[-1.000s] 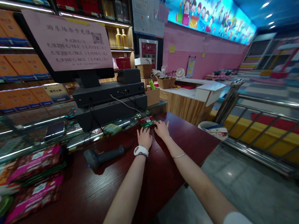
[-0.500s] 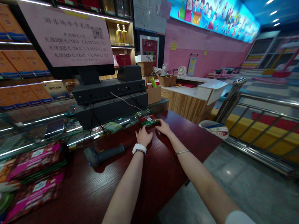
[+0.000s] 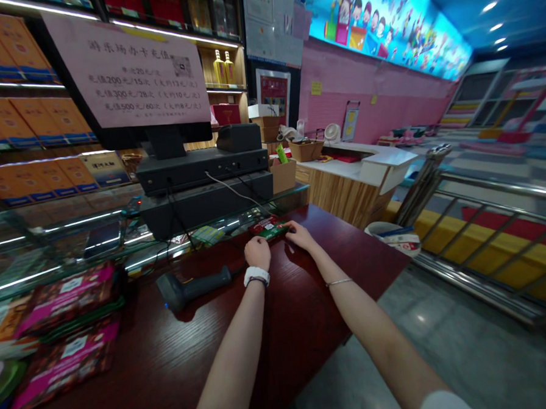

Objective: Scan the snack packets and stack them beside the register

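A small dark green and red snack packet (image 3: 272, 229) lies on the dark red wooden tabletop (image 3: 207, 342), close to its far edge. My right hand (image 3: 299, 236) has its fingers at the packet's right end, closed on that edge. Just in front of the packet's left part is my left hand (image 3: 258, 253), its fingers curled in with nothing visible in them. A white band circles my left wrist. To the left of that hand rests a black barcode scanner (image 3: 192, 288) on its side, its cable running toward the back.
Pink and brown snack packets (image 3: 69, 294) are stacked at the left. Behind the tabletop are a glass display case (image 3: 68, 239) and a black cash register (image 3: 202, 168) with a paper sign (image 3: 138, 77). A waste bin (image 3: 394, 238) and metal railing (image 3: 498, 229) stand at right.
My left hand has drawn back a little from the packet and its fingers have curled in. More of the packet shows. My right hand stays at the packet's right end.
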Demonstrator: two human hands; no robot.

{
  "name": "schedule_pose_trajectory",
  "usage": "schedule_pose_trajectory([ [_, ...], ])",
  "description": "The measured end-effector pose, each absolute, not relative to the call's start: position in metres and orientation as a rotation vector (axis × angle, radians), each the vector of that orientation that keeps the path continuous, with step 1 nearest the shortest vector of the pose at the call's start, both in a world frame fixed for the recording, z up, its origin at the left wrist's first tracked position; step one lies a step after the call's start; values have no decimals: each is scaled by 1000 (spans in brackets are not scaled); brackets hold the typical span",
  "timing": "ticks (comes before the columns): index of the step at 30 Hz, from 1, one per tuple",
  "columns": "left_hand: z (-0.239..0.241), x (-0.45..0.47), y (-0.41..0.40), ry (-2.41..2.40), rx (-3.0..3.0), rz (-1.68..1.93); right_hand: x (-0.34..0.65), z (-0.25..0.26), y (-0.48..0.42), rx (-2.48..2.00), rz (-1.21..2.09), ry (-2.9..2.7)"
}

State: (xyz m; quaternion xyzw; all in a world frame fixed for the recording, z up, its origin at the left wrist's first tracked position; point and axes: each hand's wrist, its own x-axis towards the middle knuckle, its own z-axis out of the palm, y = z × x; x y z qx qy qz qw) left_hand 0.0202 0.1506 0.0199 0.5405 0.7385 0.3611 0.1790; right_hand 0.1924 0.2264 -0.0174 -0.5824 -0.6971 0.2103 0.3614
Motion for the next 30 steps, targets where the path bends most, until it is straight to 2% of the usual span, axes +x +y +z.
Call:
schedule_pose_trajectory([
  [8,22,22,150,2111,1611,1004,177,-10,218,-1566,509,-1872],
  [21,7,30,163,1902,1974,714,187,-3,213,-1746,403,-1904],
  [26,10,35,152,2148,2029,821,179,2,197,-1891,188,-2015],
  [30,9,40,145,1974,2265,825,173,7,189,-1810,88,-2179],
])
